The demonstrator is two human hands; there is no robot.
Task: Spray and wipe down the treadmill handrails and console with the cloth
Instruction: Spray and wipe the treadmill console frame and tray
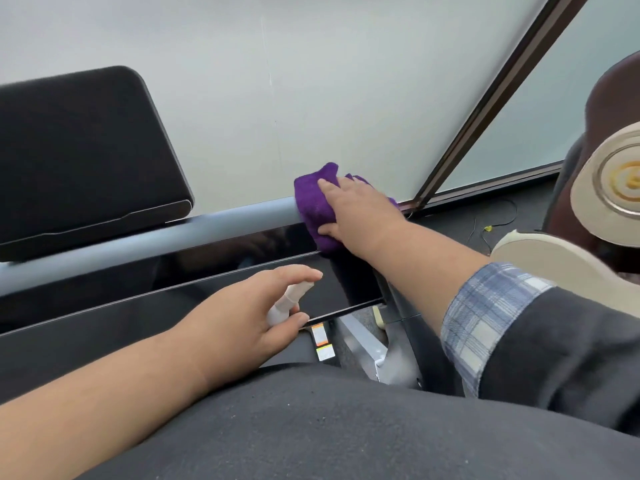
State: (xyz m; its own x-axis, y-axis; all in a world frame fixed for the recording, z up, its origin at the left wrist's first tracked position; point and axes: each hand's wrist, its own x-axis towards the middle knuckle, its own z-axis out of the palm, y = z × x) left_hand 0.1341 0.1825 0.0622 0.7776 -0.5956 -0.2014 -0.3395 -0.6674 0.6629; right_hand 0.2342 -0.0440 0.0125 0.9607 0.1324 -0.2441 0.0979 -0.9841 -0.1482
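Note:
A purple cloth (313,202) is draped over the right end of the grey handrail bar (225,225). My right hand (360,216) grips the cloth around the bar, thumb below and fingers on top. Nearer to me, my left hand (249,317) holds a small white spray bottle (287,301), with the forefinger lying over its nozzle. The bottle hovers over the glossy black console panel (138,306). The black console screen (79,157) stands tilted at the upper left, above the bar.
A pale wall fills the background, with a dark window frame (485,109) running diagonally at the right. Beige round machine parts (609,181) stand at the far right. The grey treadmill upright (367,344) and warning labels (320,336) show below the console. A thin cable (498,216) lies on the dark floor.

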